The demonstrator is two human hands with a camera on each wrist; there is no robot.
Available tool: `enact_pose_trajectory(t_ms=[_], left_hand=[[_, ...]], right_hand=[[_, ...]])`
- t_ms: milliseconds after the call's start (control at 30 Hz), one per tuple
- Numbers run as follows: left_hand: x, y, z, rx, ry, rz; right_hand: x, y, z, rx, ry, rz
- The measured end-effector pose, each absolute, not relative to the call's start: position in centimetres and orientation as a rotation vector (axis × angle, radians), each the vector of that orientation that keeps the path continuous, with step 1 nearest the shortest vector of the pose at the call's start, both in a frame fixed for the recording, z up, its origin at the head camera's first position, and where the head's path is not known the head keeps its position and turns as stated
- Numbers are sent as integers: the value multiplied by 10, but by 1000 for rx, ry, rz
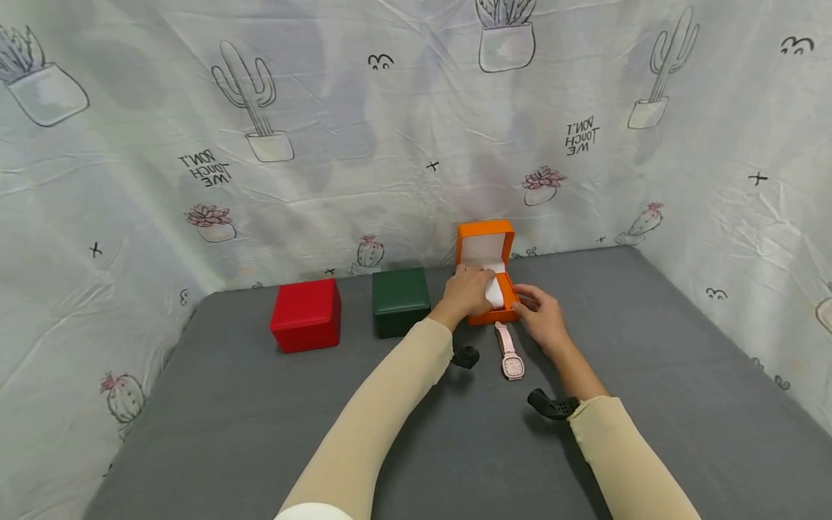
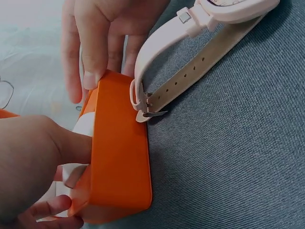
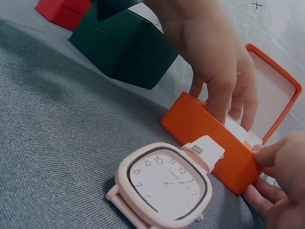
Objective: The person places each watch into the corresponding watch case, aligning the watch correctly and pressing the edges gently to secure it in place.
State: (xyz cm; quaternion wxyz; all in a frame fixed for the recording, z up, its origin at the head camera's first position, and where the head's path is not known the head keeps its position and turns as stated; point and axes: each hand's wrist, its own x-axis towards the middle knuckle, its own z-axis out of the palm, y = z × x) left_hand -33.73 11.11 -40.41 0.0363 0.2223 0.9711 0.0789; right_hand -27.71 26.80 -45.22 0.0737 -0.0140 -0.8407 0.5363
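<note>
An orange watch box [image 1: 486, 316] stands with its lid raised, a white cushion [image 1: 495, 295] inside it. My left hand [image 1: 466, 290] reaches down into the box from above, and its thumb and fingers pinch the cushion, partly hiding it. At the box's right side, my right hand [image 1: 542, 318] grips the corner, thumb at the top edge and fingers lower along the side. A pink wristwatch [image 3: 164, 183] with a rounded square dial lies in front of the box. Its buckled strap [image 2: 164, 40] leans against the box's front wall.
A dark green box [image 1: 401, 300] sits left of the orange one, with a red box [image 1: 305, 315] farther left; both have their lids down. Grey cloth [image 1: 260, 426] covers the table. Behind it hangs a pale curtain [image 1: 390, 144] with printed cacti.
</note>
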Motion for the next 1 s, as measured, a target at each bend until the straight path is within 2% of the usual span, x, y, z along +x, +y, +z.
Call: enact_pose_trajectory(t_ms=[500, 767, 1000], left_hand=[[-338, 105, -400, 790, 2973, 444], [-332, 97, -386, 865, 2928, 747], [-321, 87, -389, 916, 2808, 943]], right_hand=[[-276, 266, -447, -77, -2579, 1600], [-276, 263, -444, -79, -2600, 1595], [-275, 264, -446, -62, -2581, 1592]])
